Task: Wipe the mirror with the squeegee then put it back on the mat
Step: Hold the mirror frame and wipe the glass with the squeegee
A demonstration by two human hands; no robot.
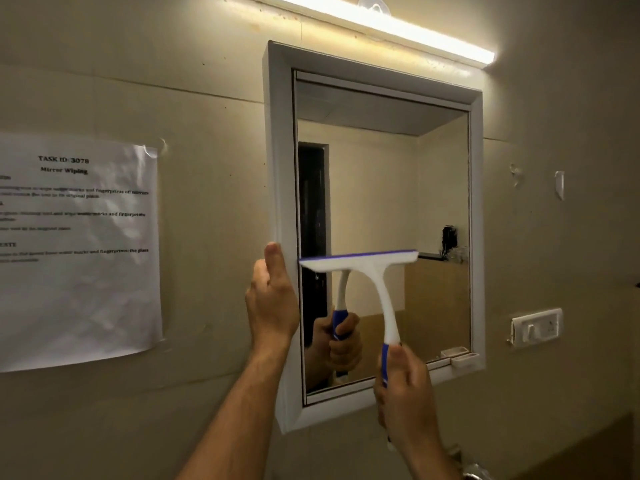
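A white-framed mirror [440,188] hangs on the beige wall. My right hand [405,393] grips the blue handle of a white and blue squeegee [370,271]. Its blade lies level against the glass, a little below mid-height, spanning from the left edge to about two thirds across. My left hand [273,299] clasps the left side of the mirror frame [278,168], thumb pointing up. The glass reflects the squeegee and the hand on it. The mat is not in view.
A printed task sheet [76,247] is taped to the wall at left. A strip light [398,26] glows above the mirror. At right sit a wall switch [535,327] and a small hook [559,183]. A metal tap [474,474] shows at the bottom edge.
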